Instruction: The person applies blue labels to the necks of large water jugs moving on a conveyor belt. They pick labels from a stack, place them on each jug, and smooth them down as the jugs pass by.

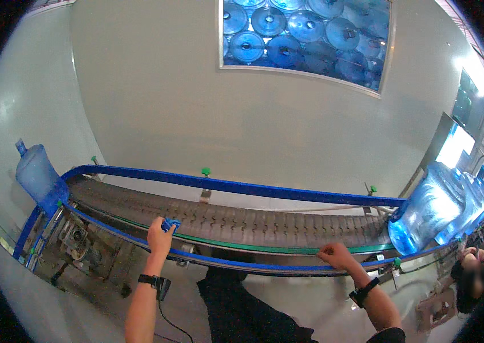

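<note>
My left hand (159, 236) holds a small crumpled blue piece (170, 224), possibly plastic film, between thumb and fingers over the near side of the slat conveyor (242, 223). By the conveyor's near edge, further right, my right hand (337, 256) hangs with its fingers curled in; nothing shows in it. A large blue water bottle (426, 210) stands on the belt to the right of that hand, with more bottles (465, 210) close behind it. At the far left another water bottle (42, 176) stands upright but looks tilted, with something pale blue over its neck.
Blue guide rails (242, 186) with green knobs (206, 171) flank the curved conveyor. Below its left end sits a motor (78, 236). Stacked bottles show through a window (306, 34). At the right edge another person (469, 274) is near a stool (437, 309).
</note>
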Action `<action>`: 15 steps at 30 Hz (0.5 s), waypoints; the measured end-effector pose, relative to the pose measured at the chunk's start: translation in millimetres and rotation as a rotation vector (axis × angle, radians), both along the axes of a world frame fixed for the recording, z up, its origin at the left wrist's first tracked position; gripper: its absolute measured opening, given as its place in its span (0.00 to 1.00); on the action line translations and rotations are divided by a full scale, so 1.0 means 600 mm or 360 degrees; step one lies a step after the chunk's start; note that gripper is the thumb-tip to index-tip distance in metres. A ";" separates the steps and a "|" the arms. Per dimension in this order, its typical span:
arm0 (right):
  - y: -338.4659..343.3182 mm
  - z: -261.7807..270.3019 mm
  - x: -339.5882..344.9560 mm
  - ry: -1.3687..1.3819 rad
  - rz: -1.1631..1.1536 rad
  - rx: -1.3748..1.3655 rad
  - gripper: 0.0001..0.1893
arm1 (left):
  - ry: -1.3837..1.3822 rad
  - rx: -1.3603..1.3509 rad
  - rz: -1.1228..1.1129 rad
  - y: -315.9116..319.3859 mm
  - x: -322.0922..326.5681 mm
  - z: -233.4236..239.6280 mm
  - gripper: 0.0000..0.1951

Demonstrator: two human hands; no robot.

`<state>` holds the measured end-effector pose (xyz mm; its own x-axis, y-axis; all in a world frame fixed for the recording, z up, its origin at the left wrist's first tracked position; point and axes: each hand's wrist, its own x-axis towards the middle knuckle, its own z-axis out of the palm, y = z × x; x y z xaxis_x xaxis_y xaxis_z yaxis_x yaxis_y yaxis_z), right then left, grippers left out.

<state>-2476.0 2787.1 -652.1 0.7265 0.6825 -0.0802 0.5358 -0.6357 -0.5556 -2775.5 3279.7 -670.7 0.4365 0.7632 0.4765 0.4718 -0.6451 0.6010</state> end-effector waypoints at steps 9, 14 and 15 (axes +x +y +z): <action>0.037 0.003 -0.018 -0.0066 -0.0082 0.0003 0.15 | 0.0666 -0.0191 0.0065 0.061 -0.040 0.007 0.18; 0.047 0.000 -0.024 0.0012 -0.0114 0.0028 0.15 | 0.0763 -0.0214 0.0086 0.094 -0.036 -0.009 0.20; 0.053 0.000 -0.029 0.0023 -0.0134 0.0028 0.15 | 0.0785 -0.0206 0.0087 0.100 -0.038 -0.006 0.20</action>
<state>-2493.7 2819.1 -651.9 0.7801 0.6206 -0.0798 0.4727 -0.6681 -0.5746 -2798.1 3339.4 -674.4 0.5434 0.8303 0.1239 0.7504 -0.5466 0.3716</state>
